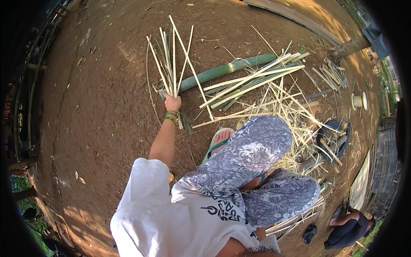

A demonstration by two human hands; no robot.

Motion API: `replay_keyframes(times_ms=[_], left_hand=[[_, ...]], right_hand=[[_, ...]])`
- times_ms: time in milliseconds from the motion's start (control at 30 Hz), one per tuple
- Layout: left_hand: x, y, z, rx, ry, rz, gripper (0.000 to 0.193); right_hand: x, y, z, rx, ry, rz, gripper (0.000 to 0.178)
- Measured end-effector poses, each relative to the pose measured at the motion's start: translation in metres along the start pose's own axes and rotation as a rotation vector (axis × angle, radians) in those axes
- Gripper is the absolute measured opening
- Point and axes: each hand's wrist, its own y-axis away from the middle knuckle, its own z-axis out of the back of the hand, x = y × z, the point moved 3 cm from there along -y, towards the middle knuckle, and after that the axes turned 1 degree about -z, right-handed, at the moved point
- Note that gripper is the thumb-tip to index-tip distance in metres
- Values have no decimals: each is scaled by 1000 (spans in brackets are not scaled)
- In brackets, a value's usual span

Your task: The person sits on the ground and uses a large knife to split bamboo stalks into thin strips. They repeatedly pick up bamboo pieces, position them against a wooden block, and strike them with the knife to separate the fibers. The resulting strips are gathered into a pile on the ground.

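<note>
Packed brown dirt ground (98,107), sun-dappled, a few dry leaves at far left.

Left hand (173,103) is extended forward at arm's length and closed in a fist round the lower ends of a bundle of split bamboo strips (171,60). The strips fan upward and outward from the fist; green and pale bracelets sit at the wrist. Judgement: strips are light, thin, springy along their length, with likely sharp split edges and splinters. They splay freely when held at one end only, so a grip low on the gathered butts keeps them together; a mid-length hold would control the whip better.

Just right of the hand, a green bamboo pole (227,69) lies on the ground, whole and stiff, probably much heavier. Further right, a loose pile of pale split strips (252,81) lies over shavings.

A foot in a green sandal (219,140) rests by the patterned trousers. Right hand is not visible, so its state is unknown.

Lower right, another person (347,229) crouches.
</note>
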Motion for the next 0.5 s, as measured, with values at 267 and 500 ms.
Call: replay_keyframes(times_ms=[267,500], left_hand=[[-1,42,31,103,499,42,60],[-6,54,18,322,655,-68,57]], right_hand=[[2,-2,4,22,-7,8,15],[4,-3,5,39,-10,25,16]])
